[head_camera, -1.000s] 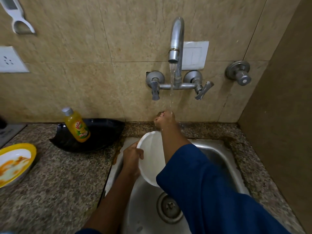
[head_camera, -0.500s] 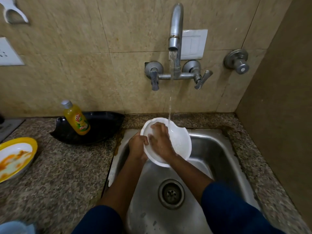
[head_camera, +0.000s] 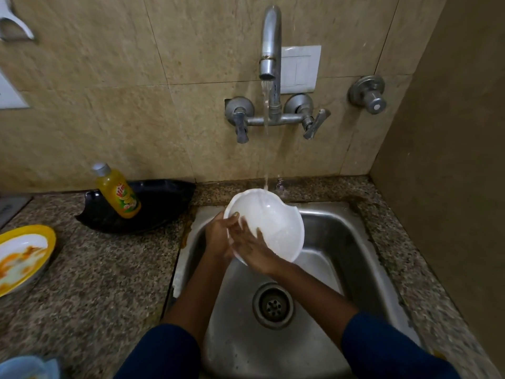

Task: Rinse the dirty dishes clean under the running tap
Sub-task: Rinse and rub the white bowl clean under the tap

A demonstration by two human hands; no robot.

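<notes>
Left to right: a yellow-rimmed white plate [head_camera: 23, 255] smeared with orange residue lies on the speckled granite counter [head_camera: 109, 283], well apart from the basin. Behind it a yellow dish-soap bottle [head_camera: 119, 194] leans in a black scalloped tray [head_camera: 166, 206].

Over the stainless-steel sink [head_camera: 341, 236], the left hand [head_camera: 216, 239] grasps the near-left rim of a white plastic bowl [head_camera: 278, 222], thumb hooked inside. The right hand [head_camera: 251, 250] lies flat-fingered against the bowl's inner wall, grasping nothing.

The bowl is held clear of the sink floor and tilted, its mouth facing the person. From the left-hand grip its body extends up and to the right, so the thin stream [head_camera: 265, 138] from the grey metal wall tap [head_camera: 270, 42] strikes just inside the far rim (not the centre).

Judged step: rubbing the interior under the flow. The right hand is nearer the wetted surface, and turning the bowl would fall to the left.
</notes>
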